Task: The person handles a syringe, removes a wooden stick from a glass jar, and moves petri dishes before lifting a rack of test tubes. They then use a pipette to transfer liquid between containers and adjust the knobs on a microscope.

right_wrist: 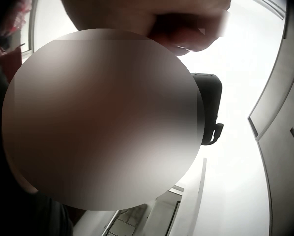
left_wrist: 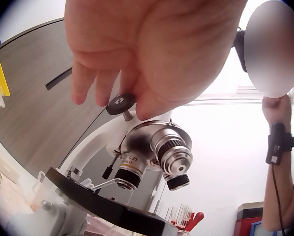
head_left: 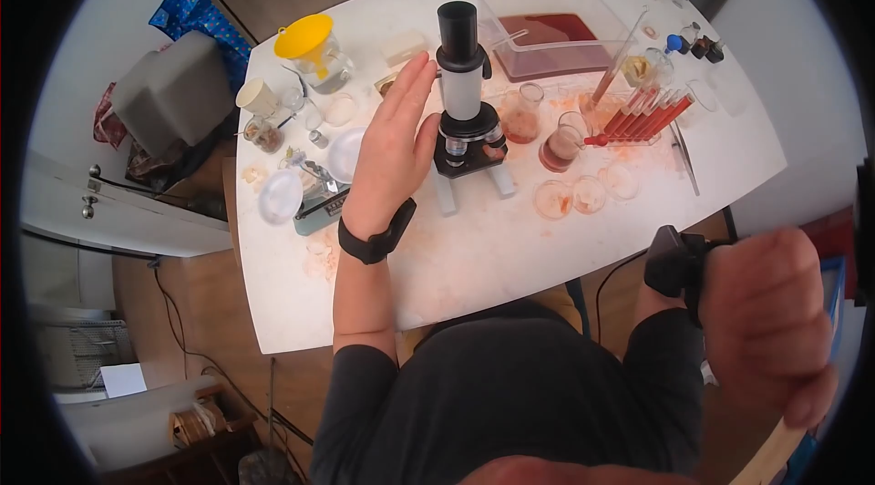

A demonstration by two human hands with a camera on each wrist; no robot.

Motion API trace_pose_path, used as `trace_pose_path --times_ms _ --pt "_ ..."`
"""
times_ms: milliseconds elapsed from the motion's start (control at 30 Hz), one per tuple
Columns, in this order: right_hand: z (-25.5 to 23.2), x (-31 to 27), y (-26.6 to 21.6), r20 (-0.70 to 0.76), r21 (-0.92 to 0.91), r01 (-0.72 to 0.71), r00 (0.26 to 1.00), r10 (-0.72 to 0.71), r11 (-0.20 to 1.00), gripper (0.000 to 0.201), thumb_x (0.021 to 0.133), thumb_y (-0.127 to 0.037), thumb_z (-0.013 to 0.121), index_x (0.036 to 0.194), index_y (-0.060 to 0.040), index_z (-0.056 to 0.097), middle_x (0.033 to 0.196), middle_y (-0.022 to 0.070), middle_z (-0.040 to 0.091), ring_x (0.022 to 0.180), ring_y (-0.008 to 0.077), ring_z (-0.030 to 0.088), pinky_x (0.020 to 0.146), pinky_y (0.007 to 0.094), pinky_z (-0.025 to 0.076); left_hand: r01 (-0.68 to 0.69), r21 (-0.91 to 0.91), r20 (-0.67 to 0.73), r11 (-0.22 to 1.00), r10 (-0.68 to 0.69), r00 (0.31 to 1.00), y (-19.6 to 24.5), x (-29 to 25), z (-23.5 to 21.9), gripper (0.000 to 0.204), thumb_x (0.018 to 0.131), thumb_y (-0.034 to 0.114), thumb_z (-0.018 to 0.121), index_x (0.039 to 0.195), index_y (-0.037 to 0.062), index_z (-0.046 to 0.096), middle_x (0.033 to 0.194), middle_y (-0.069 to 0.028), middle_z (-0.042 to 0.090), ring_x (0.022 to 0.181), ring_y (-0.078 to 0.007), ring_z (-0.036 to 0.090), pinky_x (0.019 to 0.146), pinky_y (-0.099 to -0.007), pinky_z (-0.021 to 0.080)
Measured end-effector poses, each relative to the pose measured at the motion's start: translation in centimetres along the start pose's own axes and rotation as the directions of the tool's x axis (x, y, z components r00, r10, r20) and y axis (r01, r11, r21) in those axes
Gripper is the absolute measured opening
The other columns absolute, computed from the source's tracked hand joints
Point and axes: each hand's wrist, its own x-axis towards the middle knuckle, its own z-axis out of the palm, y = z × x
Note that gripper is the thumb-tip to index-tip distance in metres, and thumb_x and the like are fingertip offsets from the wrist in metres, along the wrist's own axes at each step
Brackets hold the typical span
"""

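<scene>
My left hand [head_left: 392, 152] is raised beside the microscope [head_left: 463, 98], fingers straight and together. In the left wrist view its fingertips and thumb lie right by a black focus knob [left_wrist: 120, 104], which overlaps one finger. Below are the silver objective lenses [left_wrist: 171, 153] and the black stage [left_wrist: 107, 204]. My right hand [head_left: 770, 321] is held up off the table near the head, fingers curled, blurred in the head view; nothing shows in it. In the right wrist view, part of that hand [right_wrist: 152, 22] shows at the top.
Right of the microscope stand flasks [head_left: 559, 149] of red liquid, petri dishes [head_left: 588, 195] and a rack of red test tubes [head_left: 649, 116]. A clear tub [head_left: 547, 47] of red liquid is behind. To the left are a balance [head_left: 319, 207] and a yellow funnel [head_left: 305, 36].
</scene>
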Motion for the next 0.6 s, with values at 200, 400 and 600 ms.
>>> trace_pose_path --times_ms 200,400,600 --pt "0.9 -0.2 4.7 0.065 -0.166 -0.306 0.945 0.321 0.937 0.020 0.097 -0.021 0.049 0.087 -0.0065 0.059 0.063 0.0024 0.052 0.050 0.0123 0.048 0.049 0.0263 0.036 0.012 0.003 0.008 1.000 -0.012 1.000 0.0 0.1 -0.1 0.057 0.083 -0.006 0.058 0.138 0.0041 0.046 0.144 -0.0168 0.045 0.128 -0.0336 0.048 0.103 -0.0366 0.043" --pt "3.0 -3.1 10.8 0.017 -0.333 -0.585 0.780 0.626 0.739 0.018 0.093 -0.001 0.053 0.107 0.0009 0.064 0.088 0.0124 0.065 0.070 0.0213 0.063 0.062 0.0291 0.049 0.010 -0.010 0.017 1.000 -0.010 1.000 0.1 0.1 -0.2 0.058 0.083 -0.008 0.056 0.139 0.0036 0.045 0.145 -0.0172 0.044 0.129 -0.0326 0.048 0.104 -0.0359 0.043" --pt "3.9 -7.2 15.4 0.221 -0.606 -0.305 0.823 0.524 0.735 0.033 0.085 0.003 0.053 0.117 0.0013 0.059 0.113 0.0184 0.064 0.106 0.0351 0.060 0.090 0.0404 0.049 0.005 -0.020 0.017 1.000 -0.004 1.000 -0.1 0.0 -0.1 0.058 0.084 -0.008 0.055 0.139 0.0032 0.045 0.146 -0.0171 0.043 0.129 -0.0323 0.049 0.104 -0.0359 0.043"
